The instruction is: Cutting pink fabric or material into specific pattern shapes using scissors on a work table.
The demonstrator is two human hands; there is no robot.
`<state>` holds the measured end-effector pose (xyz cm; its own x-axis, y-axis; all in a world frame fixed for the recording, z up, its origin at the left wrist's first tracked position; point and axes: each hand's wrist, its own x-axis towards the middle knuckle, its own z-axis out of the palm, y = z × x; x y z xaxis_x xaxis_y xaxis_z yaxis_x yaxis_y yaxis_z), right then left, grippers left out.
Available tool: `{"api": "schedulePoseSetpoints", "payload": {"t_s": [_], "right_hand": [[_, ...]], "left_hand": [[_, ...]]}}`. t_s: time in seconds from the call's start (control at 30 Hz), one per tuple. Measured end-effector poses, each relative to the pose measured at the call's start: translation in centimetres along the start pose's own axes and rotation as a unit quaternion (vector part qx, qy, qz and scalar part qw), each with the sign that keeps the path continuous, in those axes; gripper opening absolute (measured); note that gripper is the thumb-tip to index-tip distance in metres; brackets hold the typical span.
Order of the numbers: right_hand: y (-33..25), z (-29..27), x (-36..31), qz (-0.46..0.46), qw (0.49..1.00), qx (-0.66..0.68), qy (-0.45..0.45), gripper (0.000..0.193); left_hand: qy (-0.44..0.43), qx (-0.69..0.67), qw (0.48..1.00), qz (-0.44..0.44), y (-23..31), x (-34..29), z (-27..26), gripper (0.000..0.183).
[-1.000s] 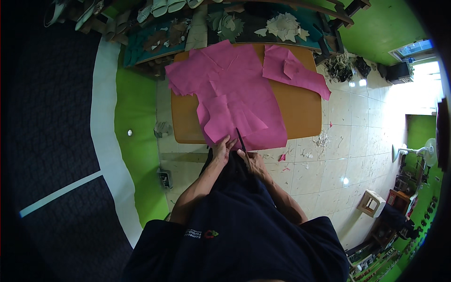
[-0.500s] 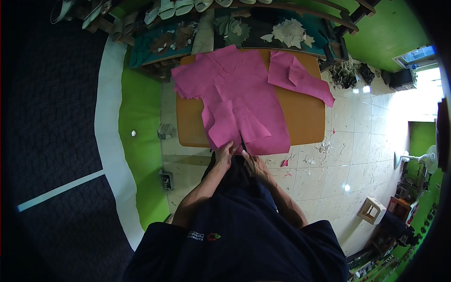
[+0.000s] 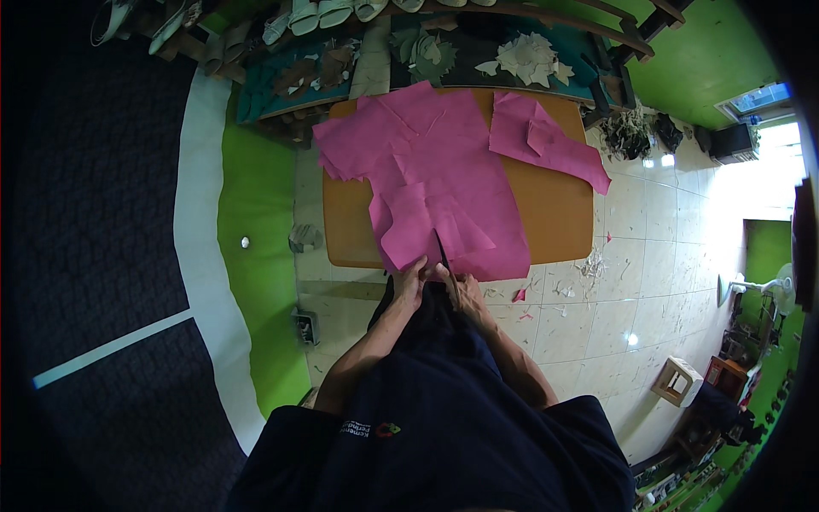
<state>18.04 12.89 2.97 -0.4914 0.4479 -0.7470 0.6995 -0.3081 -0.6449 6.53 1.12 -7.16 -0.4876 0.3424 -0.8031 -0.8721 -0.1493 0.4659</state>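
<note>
Tiled floor [image 3: 648, 341]: pale and strewn with bits; taking the table's middle as the dial's centre, we saw it spread from 3 to 5 o'clock.
Bench [image 3: 256, 90]: we found its teal top beyond 12 o'clock, with brown, green and pale cut pieces lying on it.
Table [image 3: 554, 213]: orange-brown, with rounded corners, under the pink material.
Pink sheet [image 3: 456, 154]: it covered the table from about 6 round to 11 o'clock, layered and creased, its near end overhanging the edge.
Smaller pink piece [image 3: 563, 154]: at 2 o'clock, folded partly over itself, its tip past the table's edge.
Left hand [image 3: 409, 284]: at about 6:30, fingers closed on the sheet's near edge.
Right hand [image 3: 465, 294]: at 6 o'clock, wrapped around the scissors [image 3: 441, 246].
Scissors' blade: dark, pointing towards 11:30 over the sheet's lower part; we could not tell how far it was opened.
Pink scrap [image 3: 519, 295]: on the floor at 5 o'clock.
</note>
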Motion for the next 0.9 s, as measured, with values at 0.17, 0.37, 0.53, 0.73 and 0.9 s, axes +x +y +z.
{"api": "schedulePoseSetpoints", "payload": {"t_s": [0.17, 0.37, 0.53, 0.73, 0.9], "right_hand": [[1.5, -0.3, 1.1, -0.027, 0.999, 0.032, -0.027, 0.08], [2.2, 0.3, 1.6, -0.135, 0.991, -0.001, 0.015, 0.076], [-0.1, 0.4, 0.6, -0.009, 0.999, 0.038, 0.004, 0.076], [-0.5, 0.5, 0.1, -0.027, 0.998, 0.05, 0.012, 0.075], [0.8, -0.6, -0.4, -0.034, 0.999, 0.033, -0.011, 0.074]], "left_hand": [[-0.013, 0.009, 1.0, 0.012, 0.5, -1.5, 1.7, 0.053], [-0.011, 0.006, 1.0, 0.025, 0.5, -1.7, 2.1, 0.051], [0.015, 0.017, 0.998, 0.05, 1.1, -3.1, 3.1, 0.026], [-0.014, -0.024, 0.999, 0.015, 1.4, -2.2, 2.6, 0.055], [0.07, 0.186, 0.971, 0.135, 4.2, -1.1, 4.5, 0.049]]}}
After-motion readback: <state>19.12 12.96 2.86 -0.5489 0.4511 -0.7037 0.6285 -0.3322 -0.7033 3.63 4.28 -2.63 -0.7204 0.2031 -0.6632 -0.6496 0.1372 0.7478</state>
